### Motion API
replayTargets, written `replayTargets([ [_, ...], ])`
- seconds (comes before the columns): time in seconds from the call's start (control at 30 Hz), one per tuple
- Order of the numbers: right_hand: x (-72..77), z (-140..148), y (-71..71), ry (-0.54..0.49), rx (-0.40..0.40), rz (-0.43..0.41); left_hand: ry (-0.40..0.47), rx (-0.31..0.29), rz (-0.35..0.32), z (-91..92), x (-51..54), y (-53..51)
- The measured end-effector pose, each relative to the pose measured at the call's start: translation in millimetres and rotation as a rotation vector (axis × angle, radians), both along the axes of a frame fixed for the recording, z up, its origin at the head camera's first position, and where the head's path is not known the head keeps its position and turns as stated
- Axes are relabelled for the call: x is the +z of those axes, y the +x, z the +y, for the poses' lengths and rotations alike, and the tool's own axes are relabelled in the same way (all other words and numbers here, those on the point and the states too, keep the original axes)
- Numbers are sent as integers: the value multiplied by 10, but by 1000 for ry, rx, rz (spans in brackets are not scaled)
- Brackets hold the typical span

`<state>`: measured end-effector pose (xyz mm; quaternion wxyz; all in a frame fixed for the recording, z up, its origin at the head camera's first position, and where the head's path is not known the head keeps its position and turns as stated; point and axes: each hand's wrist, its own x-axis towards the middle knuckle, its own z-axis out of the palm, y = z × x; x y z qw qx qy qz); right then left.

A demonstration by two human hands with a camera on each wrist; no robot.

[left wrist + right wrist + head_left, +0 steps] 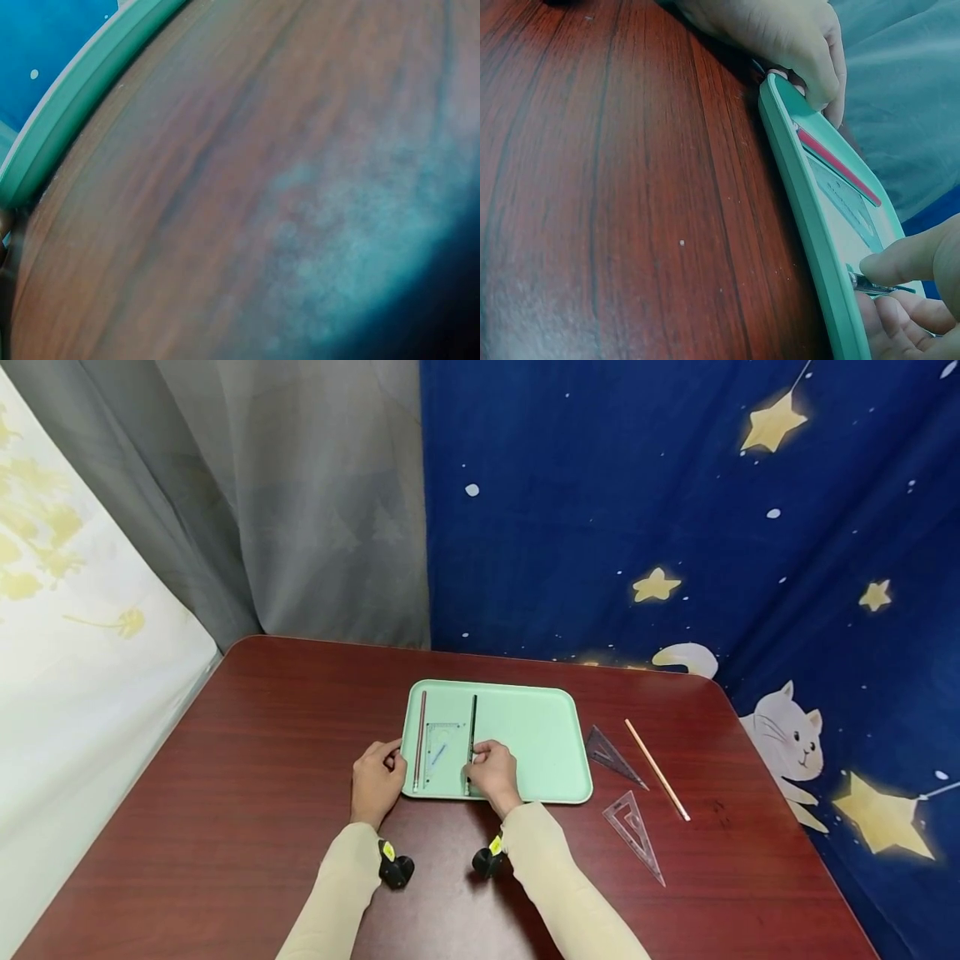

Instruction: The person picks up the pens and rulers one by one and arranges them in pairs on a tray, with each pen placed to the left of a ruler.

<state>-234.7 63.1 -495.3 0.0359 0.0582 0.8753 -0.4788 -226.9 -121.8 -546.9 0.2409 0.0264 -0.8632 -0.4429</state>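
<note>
A: Hands?
B: Left hand [377,783] grips the tray's [532,735] left rim; right hand [495,772] pinches black pencil [473,727] inside the tray.
A: Progress?
B: Roughly half, I judge. Red pencil [420,739], blue-marked set square [441,747] inside tray; smoky set square [609,757], clear set square [641,842], bare-wood pencil [657,768] right of it.

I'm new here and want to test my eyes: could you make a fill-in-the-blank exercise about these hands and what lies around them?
1. The right hand pinches a pencil coloured ____.
2. As the person sees it, the left hand touches the tray's ____ side.
3. Inside the tray, a see-through set square lies ____ the red pencil and the pinched one.
4. On the table beside the tray lie ____ more set squares.

Missing words: black; left; between; two.
</note>
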Motion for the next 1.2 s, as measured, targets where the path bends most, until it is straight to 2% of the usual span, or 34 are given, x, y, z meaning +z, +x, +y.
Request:
replayTargets([
  [0.2,-1,7,17,-53,21,-29,-7,11,-12,-43,13,24],
  [0.6,16,59,8,-122,49,-62,-14,19,8,-48,11,33],
  [0.8,31,145,-16,-152,33,-97,-8,-4,3,-5,16,9],
  [1.2,70,254,-18,-220,0,-143,-2,-2,27,-4,5,-5],
])
